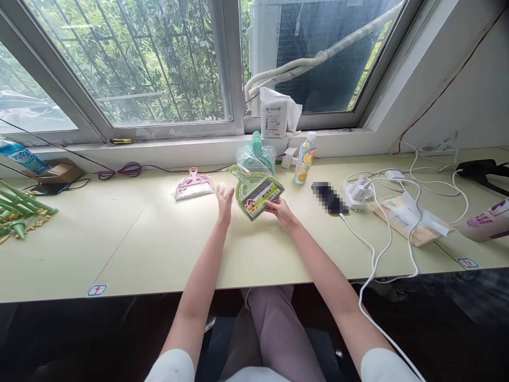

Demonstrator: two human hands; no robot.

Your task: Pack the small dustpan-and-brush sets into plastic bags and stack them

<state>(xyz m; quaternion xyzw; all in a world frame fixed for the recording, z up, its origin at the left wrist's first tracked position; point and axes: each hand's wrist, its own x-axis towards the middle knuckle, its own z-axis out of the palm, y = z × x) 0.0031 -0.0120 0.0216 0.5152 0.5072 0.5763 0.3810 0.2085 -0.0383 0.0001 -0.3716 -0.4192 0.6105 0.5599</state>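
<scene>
My right hand (280,210) grips the lower right edge of a green dustpan and brush set (254,188), which is tilted and held above the table. A printed label crosses its dark bristles. Just left of the set, my left hand (225,201) is raised with its fingers apart, holding nothing. A pink dustpan and brush set (194,185) with pale bristles lies flat on the table further left. Behind the green set, several teal dustpan sets (257,156) in clear plastic wrap lean near the windowsill, partly hidden by it.
A drink bottle (305,158) stands behind and right of my hands. Right of it lie a phone (330,198), a white plug adapter (358,192), looping white cables and a tissue pack (411,216). Green stalks (24,209) lie far left; a tissue box (274,118) sits on the sill.
</scene>
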